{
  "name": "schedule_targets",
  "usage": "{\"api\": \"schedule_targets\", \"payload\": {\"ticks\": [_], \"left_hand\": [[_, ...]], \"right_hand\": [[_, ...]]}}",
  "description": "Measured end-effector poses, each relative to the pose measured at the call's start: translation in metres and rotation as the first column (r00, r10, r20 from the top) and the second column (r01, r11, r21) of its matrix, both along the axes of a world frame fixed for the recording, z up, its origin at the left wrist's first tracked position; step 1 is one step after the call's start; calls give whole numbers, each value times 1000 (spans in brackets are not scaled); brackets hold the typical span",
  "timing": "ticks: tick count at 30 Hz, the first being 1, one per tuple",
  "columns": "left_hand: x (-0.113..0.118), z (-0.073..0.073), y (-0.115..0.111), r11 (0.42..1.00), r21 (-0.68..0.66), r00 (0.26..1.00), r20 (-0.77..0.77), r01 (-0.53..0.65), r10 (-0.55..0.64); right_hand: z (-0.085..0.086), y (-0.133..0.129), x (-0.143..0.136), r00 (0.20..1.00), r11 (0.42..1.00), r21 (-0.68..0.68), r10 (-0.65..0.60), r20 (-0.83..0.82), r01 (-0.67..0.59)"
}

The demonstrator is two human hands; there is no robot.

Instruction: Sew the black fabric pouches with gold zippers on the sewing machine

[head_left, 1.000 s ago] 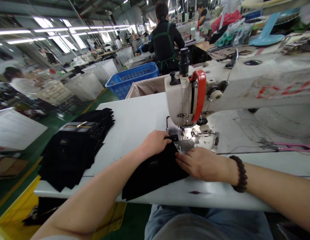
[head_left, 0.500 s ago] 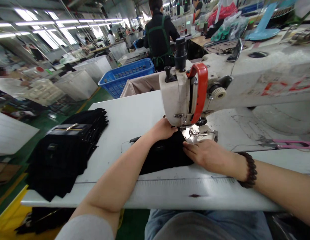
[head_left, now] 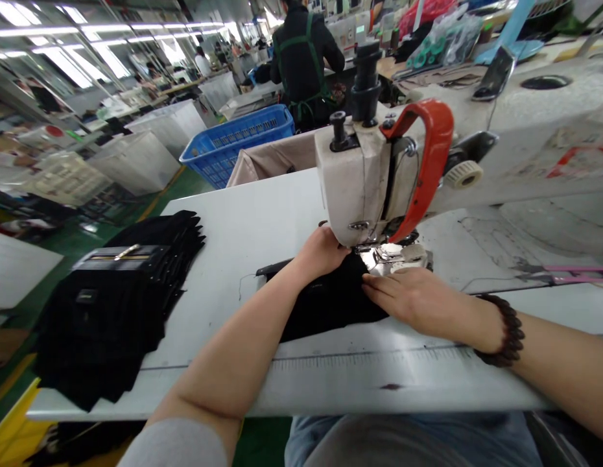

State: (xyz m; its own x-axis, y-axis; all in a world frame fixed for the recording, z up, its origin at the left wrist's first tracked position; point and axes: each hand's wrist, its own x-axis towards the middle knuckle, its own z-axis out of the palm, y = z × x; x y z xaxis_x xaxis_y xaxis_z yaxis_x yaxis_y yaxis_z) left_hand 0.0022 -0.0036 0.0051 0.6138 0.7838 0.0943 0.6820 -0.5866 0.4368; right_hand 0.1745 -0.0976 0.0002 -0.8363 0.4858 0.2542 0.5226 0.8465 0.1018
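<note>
Right in close now, with both bare hands over a flat black cloth piece with a small dark label [head_left: 331, 308], spread on the white, ruler-marked bench [head_left: 262, 207], just below the scuffed off-white sewing machine head with a curved red lever [head_left: 347, 188]. Take that cloth as the centre of the clock. See the left hand [head_left: 325, 251] at twelve, close against the machine head, half curled on the cloth's upper edge with fingertips tucked out of sight; cannot tell a pinch from plain pressure there. Over to three, look at the right hand [head_left: 413, 297], palm down and nearly flat, straight fingers together and just touching the cloth's right edge. Note a dark brown beaded bracelet [head_left: 508, 331] on that wrist. Farther out at three, spot the pink-handled metal snips [head_left: 574, 274], well apart from the cloth. Swing across to nine: find a fanned stack of black cloth pieces [head_left: 111, 324], topped with a grey striped band, overhanging the bench's left edge. Up at eleven, pick out a blue plastic basket [head_left: 238, 146]. Away at twelve, catch a co-worker in black with green straps [head_left: 301, 58], turned away.
</note>
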Motion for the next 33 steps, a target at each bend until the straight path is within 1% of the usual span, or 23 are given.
{"api": "schedule_targets", "payload": {"ticks": [3,8,11,14,20,25,33], "left_hand": [[0,1,0,1000,-1,1000,8,9,-9],[-3,5,0,996,-60,998,-2,65,-65],[-3,5,-2,997,-55,998,-8,55,-56],[-2,5,-3,999,-33,999,-14,43,-44],[-3,4,-1,998,-30,998,-32,50,-51],[-4,1,2,998,-19,998,-27,57,-58],[-3,0,0,999,-33,999,-23,28,-29]], "right_hand": [[1,-1,0,999,1000,-4,-23,24,23],[6,-5,-2,998,996,76,35,52,-39],[7,-5,-1,998,992,113,60,37,-64],[7,-5,-1,996,991,110,70,60,-76],[1,-7,-6,993,990,128,47,112,-61],[-3,-7,-8,997,983,168,58,57,-67],[-1,-6,-6,997,985,157,67,37,-72]]}}
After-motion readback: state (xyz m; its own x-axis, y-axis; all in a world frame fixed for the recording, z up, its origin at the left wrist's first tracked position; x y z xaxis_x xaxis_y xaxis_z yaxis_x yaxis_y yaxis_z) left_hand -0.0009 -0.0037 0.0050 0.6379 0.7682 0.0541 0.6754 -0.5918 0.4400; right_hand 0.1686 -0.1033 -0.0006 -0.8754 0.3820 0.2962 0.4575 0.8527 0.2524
